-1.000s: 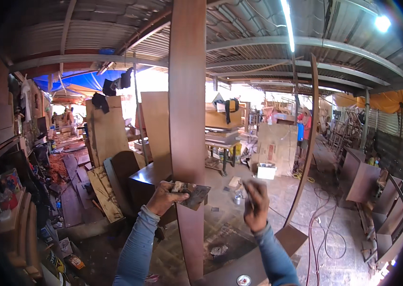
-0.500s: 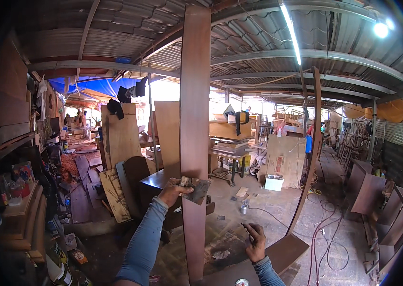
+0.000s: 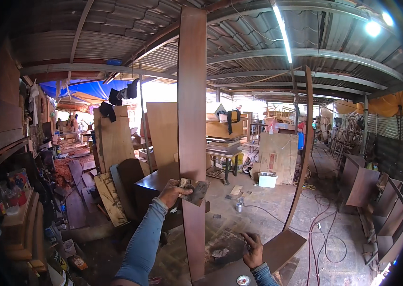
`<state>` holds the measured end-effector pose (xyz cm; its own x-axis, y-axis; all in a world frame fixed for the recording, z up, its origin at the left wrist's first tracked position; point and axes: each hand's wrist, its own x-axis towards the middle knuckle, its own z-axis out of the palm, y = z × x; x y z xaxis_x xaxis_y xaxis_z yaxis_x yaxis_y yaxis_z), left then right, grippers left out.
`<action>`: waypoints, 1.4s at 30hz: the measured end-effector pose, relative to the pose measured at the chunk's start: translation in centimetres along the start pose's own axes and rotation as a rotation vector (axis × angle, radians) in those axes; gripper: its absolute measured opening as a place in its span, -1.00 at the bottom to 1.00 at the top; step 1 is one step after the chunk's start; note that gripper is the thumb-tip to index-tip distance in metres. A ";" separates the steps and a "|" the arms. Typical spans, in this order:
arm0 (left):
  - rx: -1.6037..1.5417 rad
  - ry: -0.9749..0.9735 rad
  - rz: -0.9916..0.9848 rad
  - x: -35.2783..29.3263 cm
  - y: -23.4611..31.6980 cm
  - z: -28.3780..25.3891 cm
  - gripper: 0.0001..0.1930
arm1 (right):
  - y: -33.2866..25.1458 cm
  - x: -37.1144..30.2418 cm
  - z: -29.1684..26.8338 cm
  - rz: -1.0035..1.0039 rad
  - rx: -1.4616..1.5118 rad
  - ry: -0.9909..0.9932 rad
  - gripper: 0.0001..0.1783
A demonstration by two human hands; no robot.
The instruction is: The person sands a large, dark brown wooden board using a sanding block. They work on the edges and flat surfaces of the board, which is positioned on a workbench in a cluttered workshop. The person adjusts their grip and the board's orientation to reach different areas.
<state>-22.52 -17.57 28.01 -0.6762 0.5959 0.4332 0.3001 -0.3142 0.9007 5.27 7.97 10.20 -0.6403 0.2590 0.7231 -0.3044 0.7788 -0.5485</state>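
Head view: the right grip (image 3: 254, 252) had dropped lower, its hold unclear, leaving only the left grip (image 3: 169, 194), pinching a dark plate (image 3: 200, 192), near the board (image 3: 192, 114) behind.

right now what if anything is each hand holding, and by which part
Left hand: a flat piece, gripped at its left end. Right hand: cannot tell whether anything is held.

The grimy floor (image 3: 277, 196) carries looping hoses (image 3: 310, 243), a white box (image 3: 267, 180) and a small canister (image 3: 239, 206) (probably metal, seen from afar).
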 end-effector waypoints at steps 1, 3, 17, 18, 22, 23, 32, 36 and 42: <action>0.016 -0.019 0.008 0.2 0.2 0.1 -0.75 | 0.0 0.5 -0.2 -0.032 -0.074 0.087 -0.16; 0.013 -0.053 0.032 0.8 0.0 0.1 -0.74 | -2.0 4.1 -1.5 -0.105 -0.227 0.255 -0.01; 0.223 -0.183 0.196 1.6 -2.4 -0.3 -0.87 | -36.8 51.6 -7.7 -0.496 -1.228 0.886 -0.28; 0.230 -0.146 0.186 0.6 -2.7 -1.5 -0.88 | -37.2 54.7 -6.3 -0.462 -1.169 0.879 -0.31; 0.310 -0.142 0.210 -0.1 -2.8 -2.0 -0.86 | -40.3 59.5 -4.8 -0.349 -1.104 0.867 -0.39; 0.303 -0.169 0.210 0.3 -3.2 -2.0 -0.83 | -41.3 60.0 -4.8 -0.320 -1.139 0.837 -0.40; 0.414 -0.211 0.205 0.6 -1.8 -3.1 -0.77 | -41.5 63.6 -5.7 -0.246 -0.996 0.727 -0.27; 0.377 -0.234 0.150 0.6 -1.6 -3.1 -0.77 | -40.1 64.0 -5.7 -0.303 -0.987 0.738 -0.21; 0.323 -0.212 0.208 0.7 -2.4 -3.1 -0.77 | -38.8 66.0 -8.7 -0.492 -0.959 0.905 -0.33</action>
<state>-25.80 -18.63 26.07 -0.4361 0.6939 0.5730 0.6331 -0.2160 0.7434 -19.01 -0.14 82.83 0.1707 -0.1633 0.9717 0.4659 0.8823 0.0664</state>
